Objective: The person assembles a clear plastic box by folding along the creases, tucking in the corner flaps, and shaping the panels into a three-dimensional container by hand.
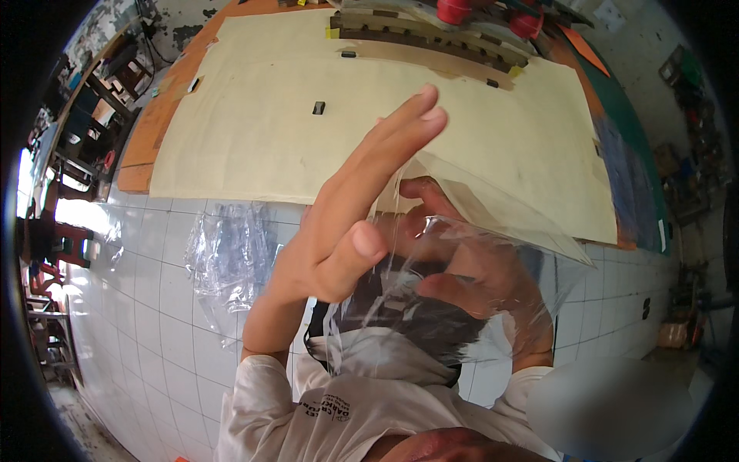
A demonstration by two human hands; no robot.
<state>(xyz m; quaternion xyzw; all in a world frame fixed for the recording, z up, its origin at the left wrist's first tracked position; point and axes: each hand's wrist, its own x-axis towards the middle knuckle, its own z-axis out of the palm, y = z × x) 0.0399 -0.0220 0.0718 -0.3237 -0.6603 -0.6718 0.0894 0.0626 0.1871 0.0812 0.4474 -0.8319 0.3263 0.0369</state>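
In front of my chest a clear plastic bag or sheet [523,223] is spread, wrinkled and shiny, with one straight edge slanting down to the right. My left hand [339,215] is raised at its left side, open, with fingers stretched out and the thumb apart. Through the clear film my right hand [485,269] shows, its fingers bent and its thumb well apart from them. The film lies over it; whether the hand is inside a bag or behind a sheet I cannot tell.
Cream paper [254,115] covers the wooden table [142,154], with a small black block [319,108] on it. A long dark slotted fixture [423,38] and red parts [454,11] stand at the far side. Crumpled clear plastic [231,269] is left of me, over the tiled floor [146,308].
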